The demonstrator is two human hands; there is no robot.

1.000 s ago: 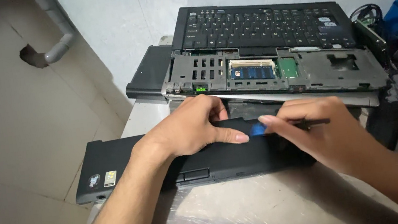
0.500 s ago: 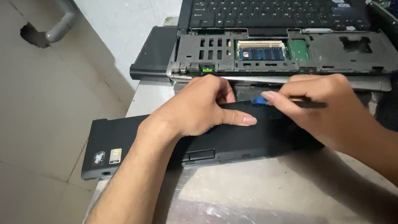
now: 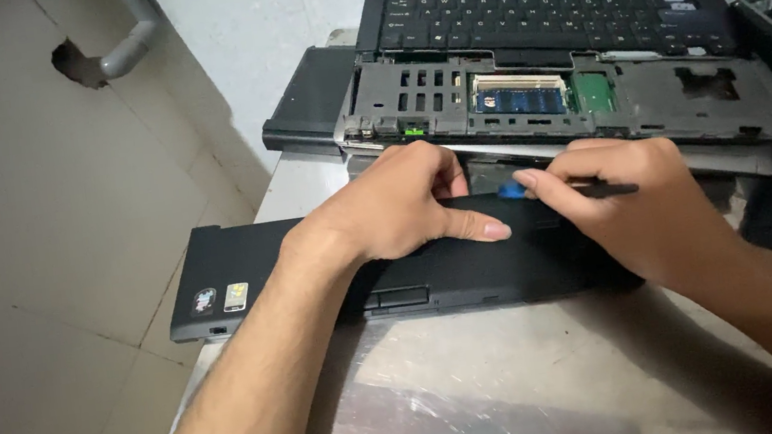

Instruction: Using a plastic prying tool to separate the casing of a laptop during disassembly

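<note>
The left hand [image 3: 400, 207] lay palm down on the black palmrest [image 3: 314, 270], fingers spread and pressing along its far edge, thumb stretched toward the right hand; it gripped nothing, only bore down on the cover. The right hand [image 3: 625, 202] was closed around a thin dark tool [image 3: 603, 187] with a blue tip [image 3: 510, 191], pinched between thumb and fingers, the tip set at the palmrest's far edge, just beside the left thumb. The palmrest lay flat across the near part of the steel table [image 3: 487, 401], its left end jutting past the table's left edge, with two small stickers [image 3: 219, 298] at its near left corner. Behind it, toward the far edge, sat the opened laptop [image 3: 666, 99], its frame bare, a blue memory module [image 3: 520, 95] and a green board [image 3: 596, 91] showing in the bays. The keyboard [image 3: 538, 12] leaned back beyond the frame against the wall. A grey pipe [image 3: 134, 42] ran into a hole in the tiled floor at the far left.
</note>
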